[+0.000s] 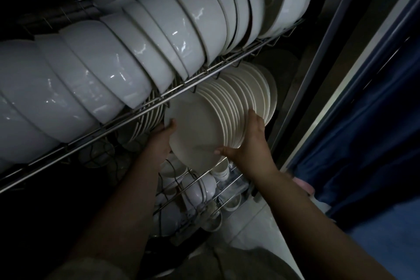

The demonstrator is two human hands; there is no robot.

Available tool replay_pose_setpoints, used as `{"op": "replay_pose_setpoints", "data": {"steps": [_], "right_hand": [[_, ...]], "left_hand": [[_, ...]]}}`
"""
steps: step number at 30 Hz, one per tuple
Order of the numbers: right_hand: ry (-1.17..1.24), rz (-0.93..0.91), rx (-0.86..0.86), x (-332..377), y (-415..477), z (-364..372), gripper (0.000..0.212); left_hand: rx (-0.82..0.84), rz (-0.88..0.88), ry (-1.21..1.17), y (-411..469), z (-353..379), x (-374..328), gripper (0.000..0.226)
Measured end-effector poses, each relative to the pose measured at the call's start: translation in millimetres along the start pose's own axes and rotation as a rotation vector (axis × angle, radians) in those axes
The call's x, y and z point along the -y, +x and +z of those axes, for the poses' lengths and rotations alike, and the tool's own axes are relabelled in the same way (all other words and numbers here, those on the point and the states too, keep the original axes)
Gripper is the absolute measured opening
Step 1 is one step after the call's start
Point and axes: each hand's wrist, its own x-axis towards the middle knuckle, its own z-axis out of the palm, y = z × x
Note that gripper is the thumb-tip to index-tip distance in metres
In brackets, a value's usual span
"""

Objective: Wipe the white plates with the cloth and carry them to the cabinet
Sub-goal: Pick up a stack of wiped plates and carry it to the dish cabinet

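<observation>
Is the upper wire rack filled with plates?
No, the upper wire rack holds a row of white bowls; the white plates stand below it, held by the left hand and right hand.

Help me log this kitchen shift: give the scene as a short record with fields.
plate stack: white, just under the wire shelf
left hand: grips the plate stack at its left edge
right hand: grips the plate stack on its right side
on wire shelf: rows of white bowls
lower rack: small cups
</observation>
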Motion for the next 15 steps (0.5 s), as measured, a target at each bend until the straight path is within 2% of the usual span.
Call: {"op": "replay_pose_setpoints", "data": {"steps": [4, 8, 15], "right_hand": [[-0.153, -0.021, -0.07, -1, -6, -1, 0.123], [-0.09, -0.022, -0.037, -6, -11, -3, 0.122], [-0.095, -0.035, -0.125, -7, -20, 11, 0.108]], "left_hand": [[-0.051, -0.003, -0.005, -3, 3, 1, 0.039], [-0.092, 0.021, -0.028, -6, 6, 1, 0.038], [0.042, 0.002, 0.005, -5, -8, 1, 0.037]]}}
